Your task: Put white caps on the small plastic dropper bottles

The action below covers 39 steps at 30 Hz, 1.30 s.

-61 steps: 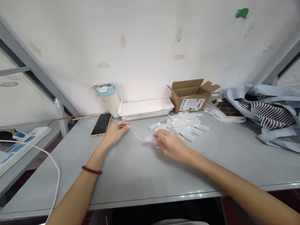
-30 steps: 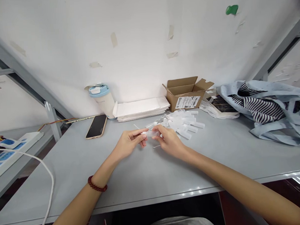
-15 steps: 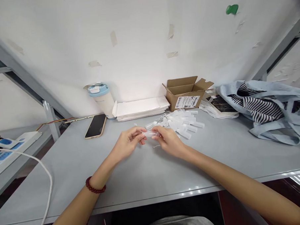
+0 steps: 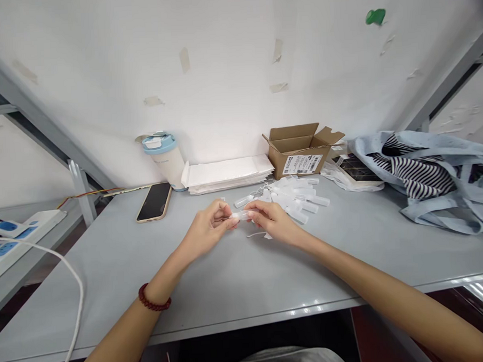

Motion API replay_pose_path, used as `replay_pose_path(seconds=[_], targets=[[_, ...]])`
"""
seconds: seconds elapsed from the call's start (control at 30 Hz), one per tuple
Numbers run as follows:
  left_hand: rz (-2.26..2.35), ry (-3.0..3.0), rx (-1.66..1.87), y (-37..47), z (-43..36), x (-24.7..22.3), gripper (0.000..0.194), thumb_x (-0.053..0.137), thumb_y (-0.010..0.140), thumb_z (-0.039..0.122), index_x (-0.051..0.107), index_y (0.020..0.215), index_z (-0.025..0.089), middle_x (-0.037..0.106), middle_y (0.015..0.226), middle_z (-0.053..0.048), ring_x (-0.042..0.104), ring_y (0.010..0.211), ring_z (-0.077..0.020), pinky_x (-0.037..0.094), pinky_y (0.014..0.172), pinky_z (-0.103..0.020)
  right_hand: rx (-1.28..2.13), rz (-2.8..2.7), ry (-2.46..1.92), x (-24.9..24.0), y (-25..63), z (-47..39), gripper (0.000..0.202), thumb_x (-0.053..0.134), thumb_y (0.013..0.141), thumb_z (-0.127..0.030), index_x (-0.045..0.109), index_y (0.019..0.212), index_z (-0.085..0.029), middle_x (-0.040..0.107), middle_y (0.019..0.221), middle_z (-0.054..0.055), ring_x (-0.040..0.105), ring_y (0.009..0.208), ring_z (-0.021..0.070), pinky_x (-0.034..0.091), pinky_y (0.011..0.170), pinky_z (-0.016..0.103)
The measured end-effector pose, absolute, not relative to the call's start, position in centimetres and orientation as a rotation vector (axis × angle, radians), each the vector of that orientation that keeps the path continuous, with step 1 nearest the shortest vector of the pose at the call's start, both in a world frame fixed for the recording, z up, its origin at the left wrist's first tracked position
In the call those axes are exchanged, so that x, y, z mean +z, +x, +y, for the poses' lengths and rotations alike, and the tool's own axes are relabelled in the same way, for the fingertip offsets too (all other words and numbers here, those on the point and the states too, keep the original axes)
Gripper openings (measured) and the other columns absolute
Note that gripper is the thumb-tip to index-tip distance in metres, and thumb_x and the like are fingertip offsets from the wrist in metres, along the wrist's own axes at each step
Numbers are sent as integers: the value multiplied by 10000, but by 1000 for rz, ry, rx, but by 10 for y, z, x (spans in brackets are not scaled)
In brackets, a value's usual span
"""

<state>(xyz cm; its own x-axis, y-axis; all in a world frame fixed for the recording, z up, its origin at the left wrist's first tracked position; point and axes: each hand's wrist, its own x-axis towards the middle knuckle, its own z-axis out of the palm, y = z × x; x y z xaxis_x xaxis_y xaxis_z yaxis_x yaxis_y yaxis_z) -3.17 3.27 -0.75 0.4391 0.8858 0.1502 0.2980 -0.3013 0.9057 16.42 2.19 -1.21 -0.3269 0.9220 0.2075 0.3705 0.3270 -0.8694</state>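
Observation:
A small translucent plastic tube (image 4: 242, 215) is held between my two hands, a little above the desk. My left hand (image 4: 208, 224) pinches its left end with thumb and fingers. The right end is gripped by my right hand (image 4: 272, 221), whose fingers cover part of it. Just below the right hand shows a thin white strip (image 4: 257, 234); whether it joins the tube I cannot tell. Behind my right hand lies a pile of similar translucent tubes (image 4: 296, 194), with one single tube (image 4: 244, 201) at its left side.
On the grey desk (image 4: 238, 288) stand a blue-lidded cup (image 4: 166, 163), a phone (image 4: 154, 202), a stack of white boxes or envelopes (image 4: 227, 173) and an open cardboard box (image 4: 300, 154). A light blue bag (image 4: 437, 178) lies right. A white cable (image 4: 80, 295) crosses the left corner.
My left fingers have shifted their hold to the tube's left end, the hand opening up slightly. More of the white strip shows below my right hand.

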Motion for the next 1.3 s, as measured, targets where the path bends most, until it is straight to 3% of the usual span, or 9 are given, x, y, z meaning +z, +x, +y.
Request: replay_pose_path(seconds=[0.27,0.5,0.83,1.1,1.3], targets=[[996,1577,893,-30,31,7,233,625,782,369,547,785,149,669,705,-33,651,632,-164,547,635,-311,652,-1844,-1041,-19,163,21,175,493,853,-230,593,976,-155,631,814,44,547,689,133,427,594,247],[1033,1541,919,-26,29,6,215,661,752,323,604,822,128,673,681,-36,653,630,-164,546,659,-313,395,-1899,-899,-23,162,19,160,488,858,-184,581,987,-172,656,902,62,556,688,131,445,588,249],[1108,1903,1158,-22,25,-12,154,617,789,309,577,856,176,649,845,-28,640,797,-167,523,753,-301,928,-1721,-1110,-15,163,21,261,470,873,-327,601,999,-140,612,676,16,540,565,117,426,521,236],[1112,1638,913,-24,29,0,340,516,836,475,587,832,143,659,762,-54,643,688,-170,526,655,-313,464,-1796,-970,-19,165,23,162,507,847,-200,593,984,-186,644,921,57,582,740,144,496,656,279],[1107,1488,877,-23,29,3,357,557,813,478,555,962,154,657,762,-46,648,684,-178,514,635,-312,393,-1804,-848,-19,164,20,195,469,867,-139,573,1016,-210,632,989,64,590,898,163,516,700,285]])
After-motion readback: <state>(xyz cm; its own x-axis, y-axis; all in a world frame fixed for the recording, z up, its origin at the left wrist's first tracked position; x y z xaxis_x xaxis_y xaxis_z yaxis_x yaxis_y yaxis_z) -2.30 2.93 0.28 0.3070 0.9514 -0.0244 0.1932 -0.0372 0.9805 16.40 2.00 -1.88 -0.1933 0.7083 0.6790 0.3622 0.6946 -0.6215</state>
